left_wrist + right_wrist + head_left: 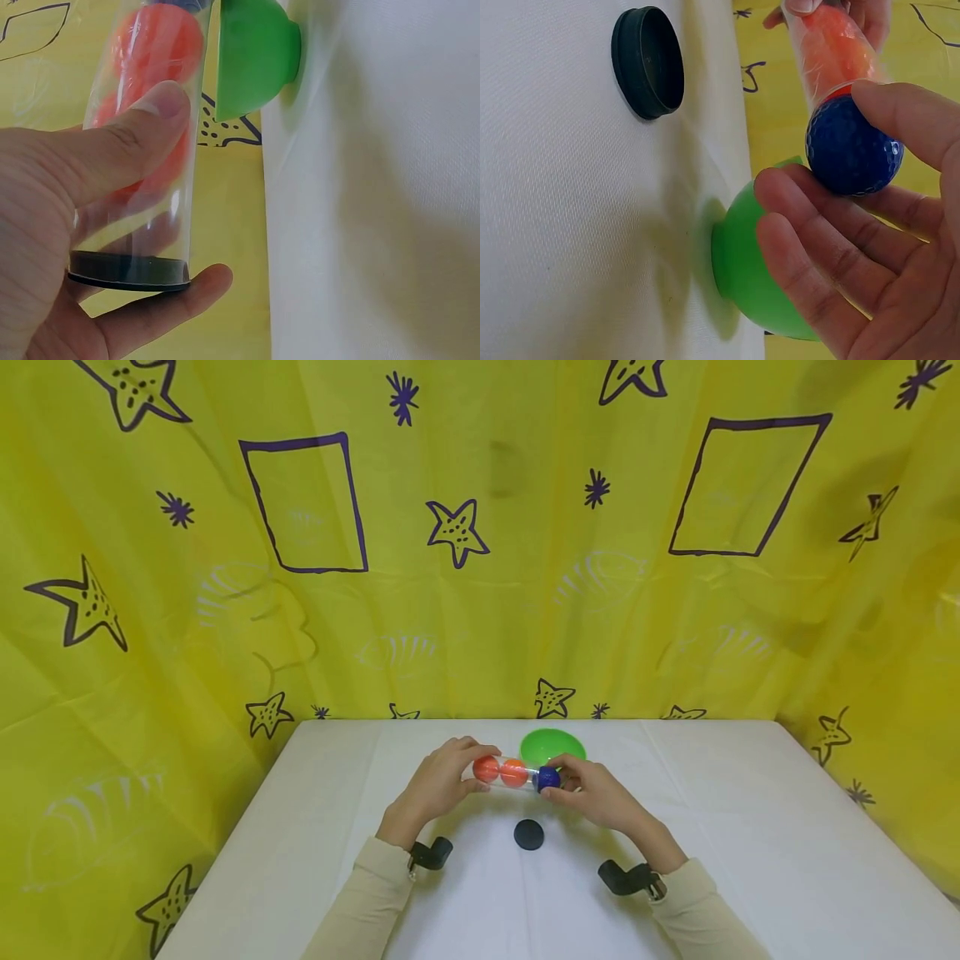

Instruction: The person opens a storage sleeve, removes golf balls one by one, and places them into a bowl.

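Head view shows, nearest, a black cap (528, 834) lying on the white table (750, 827). Behind it the left hand (438, 781) grips a clear tube (513, 773), held level above the table, with two orange balls (500, 770) inside. The right hand (596, 792) pinches a blue ball (549, 778) at the tube's open end. Farther back stands a green bowl (552, 745).
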{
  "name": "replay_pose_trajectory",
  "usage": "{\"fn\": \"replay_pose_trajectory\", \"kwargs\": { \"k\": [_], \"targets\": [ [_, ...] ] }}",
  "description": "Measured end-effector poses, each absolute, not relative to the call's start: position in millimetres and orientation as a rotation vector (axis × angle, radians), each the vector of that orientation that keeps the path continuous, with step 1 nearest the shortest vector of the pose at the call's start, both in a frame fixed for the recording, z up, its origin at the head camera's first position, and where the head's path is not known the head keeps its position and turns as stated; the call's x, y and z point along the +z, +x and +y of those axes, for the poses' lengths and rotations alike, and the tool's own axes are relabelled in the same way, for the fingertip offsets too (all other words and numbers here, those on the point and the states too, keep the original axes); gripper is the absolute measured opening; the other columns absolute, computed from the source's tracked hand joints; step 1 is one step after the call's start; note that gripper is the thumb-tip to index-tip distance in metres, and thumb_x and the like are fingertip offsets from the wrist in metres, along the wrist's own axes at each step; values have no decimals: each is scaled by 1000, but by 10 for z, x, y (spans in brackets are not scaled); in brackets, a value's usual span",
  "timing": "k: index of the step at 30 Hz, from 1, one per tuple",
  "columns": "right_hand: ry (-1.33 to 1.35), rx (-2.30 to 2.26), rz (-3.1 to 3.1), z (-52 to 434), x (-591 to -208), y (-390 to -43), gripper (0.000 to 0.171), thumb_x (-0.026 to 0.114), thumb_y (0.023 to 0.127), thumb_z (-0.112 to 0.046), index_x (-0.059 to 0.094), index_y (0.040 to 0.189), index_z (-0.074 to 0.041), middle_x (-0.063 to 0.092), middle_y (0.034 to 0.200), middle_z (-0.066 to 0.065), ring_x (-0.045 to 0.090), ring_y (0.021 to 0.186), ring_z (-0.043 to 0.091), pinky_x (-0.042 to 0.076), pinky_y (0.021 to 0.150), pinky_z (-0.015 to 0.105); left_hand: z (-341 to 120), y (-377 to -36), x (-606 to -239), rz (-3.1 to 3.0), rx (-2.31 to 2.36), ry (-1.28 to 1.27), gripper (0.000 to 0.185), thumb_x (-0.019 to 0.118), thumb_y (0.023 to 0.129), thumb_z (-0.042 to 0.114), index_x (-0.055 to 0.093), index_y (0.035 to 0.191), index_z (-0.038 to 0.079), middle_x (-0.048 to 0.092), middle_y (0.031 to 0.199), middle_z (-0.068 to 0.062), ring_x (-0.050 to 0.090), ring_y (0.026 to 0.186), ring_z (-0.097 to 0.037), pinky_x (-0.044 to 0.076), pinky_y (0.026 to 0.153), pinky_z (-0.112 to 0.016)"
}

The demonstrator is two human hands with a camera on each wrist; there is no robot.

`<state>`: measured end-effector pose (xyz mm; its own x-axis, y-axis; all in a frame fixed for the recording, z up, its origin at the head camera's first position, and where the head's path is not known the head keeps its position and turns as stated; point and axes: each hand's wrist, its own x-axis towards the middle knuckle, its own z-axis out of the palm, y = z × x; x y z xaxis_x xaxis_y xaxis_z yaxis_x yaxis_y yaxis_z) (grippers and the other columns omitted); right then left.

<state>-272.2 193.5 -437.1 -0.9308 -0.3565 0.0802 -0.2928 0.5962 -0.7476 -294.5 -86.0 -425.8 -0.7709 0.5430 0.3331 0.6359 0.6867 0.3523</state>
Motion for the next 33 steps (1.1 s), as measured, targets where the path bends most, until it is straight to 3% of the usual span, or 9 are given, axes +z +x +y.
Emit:
{"fn": "replay_pose_trajectory", "kwargs": {
  "k": [21, 33],
  "targets": [
    [-515, -1298, 2919, 2096, -4273, -2752, 36, 80, 89, -28, 68, 115, -6, 72, 92, 4, 62, 80, 17, 51, 67, 26, -912, -2974, -4257, -2682, -697, -942, 50, 86, 82, 20, 68, 129, 19, 68, 115, -2, 61, 108, -22, 54, 93, -44],
    [-430, -1326, 2960, 2209, -4245, -2769, 45, 79, 90, -32, 66, 125, -6, 72, 99, 8, 61, 82, 17, 49, 62, 27, -911, -2974, -4247, -2694, -687, -932, 51, 85, 82, 20, 68, 130, 17, 68, 116, -3, 62, 109, -23, 54, 94, -46]
  ]
}}
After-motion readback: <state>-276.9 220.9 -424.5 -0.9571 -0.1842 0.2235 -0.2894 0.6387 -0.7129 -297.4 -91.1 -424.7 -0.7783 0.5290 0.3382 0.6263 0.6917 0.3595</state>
